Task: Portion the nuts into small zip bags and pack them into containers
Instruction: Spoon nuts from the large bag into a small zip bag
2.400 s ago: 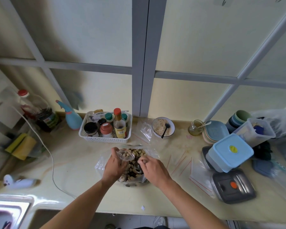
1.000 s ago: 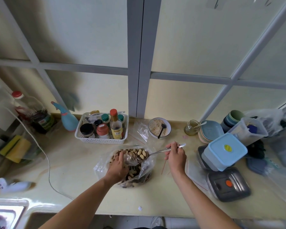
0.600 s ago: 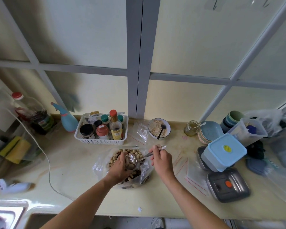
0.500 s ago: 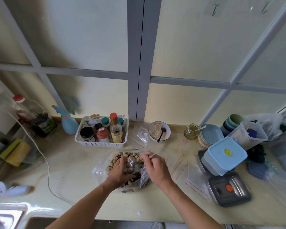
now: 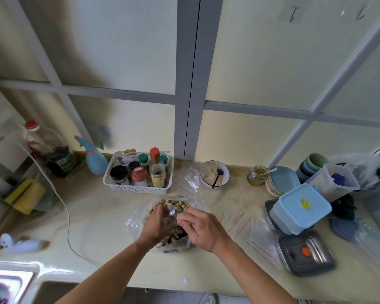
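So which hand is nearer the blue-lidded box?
Right. The right hand is over the nut bag, on the side facing the blue-lidded box; the left hand is on the bag's far side.

The pale peanuts [image 5: 173, 204] lie heaped in a big clear bag [image 5: 138, 218], open on the bench before me. A small zip bag [image 5: 171, 213] stands over the heap, held in my two-handed grip.

A white basket [image 5: 138, 188] of sauce bottles sits on the counter [image 5: 97, 227]. A blue spray bottle [image 5: 93, 159] stands beside it. Yellow sponges [image 5: 28, 196] lie far left.
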Action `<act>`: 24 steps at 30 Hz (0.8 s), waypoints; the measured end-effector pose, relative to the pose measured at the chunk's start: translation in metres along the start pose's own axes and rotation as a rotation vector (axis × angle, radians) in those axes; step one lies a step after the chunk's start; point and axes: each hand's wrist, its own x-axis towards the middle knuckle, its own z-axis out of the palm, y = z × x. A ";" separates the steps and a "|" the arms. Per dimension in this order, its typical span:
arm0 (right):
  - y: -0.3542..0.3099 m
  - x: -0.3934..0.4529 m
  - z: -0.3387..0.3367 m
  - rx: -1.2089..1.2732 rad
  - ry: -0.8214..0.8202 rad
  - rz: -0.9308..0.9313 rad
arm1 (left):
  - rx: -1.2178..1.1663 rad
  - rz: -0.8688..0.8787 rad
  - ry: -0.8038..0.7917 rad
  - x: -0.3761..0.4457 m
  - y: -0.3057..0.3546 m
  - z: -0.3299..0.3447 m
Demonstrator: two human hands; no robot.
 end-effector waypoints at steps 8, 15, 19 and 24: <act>0.013 0.001 -0.004 0.065 0.390 0.263 | 0.036 -0.076 0.032 -0.004 0.000 -0.001; 0.030 0.000 -0.006 0.328 0.322 0.925 | -0.110 -0.195 0.031 -0.018 0.005 -0.014; 0.039 -0.013 0.011 0.724 0.194 1.174 | -0.038 -0.152 -0.070 -0.029 0.006 -0.023; 0.046 -0.020 0.030 0.899 0.086 1.254 | -0.014 -0.083 -0.092 -0.043 0.010 -0.034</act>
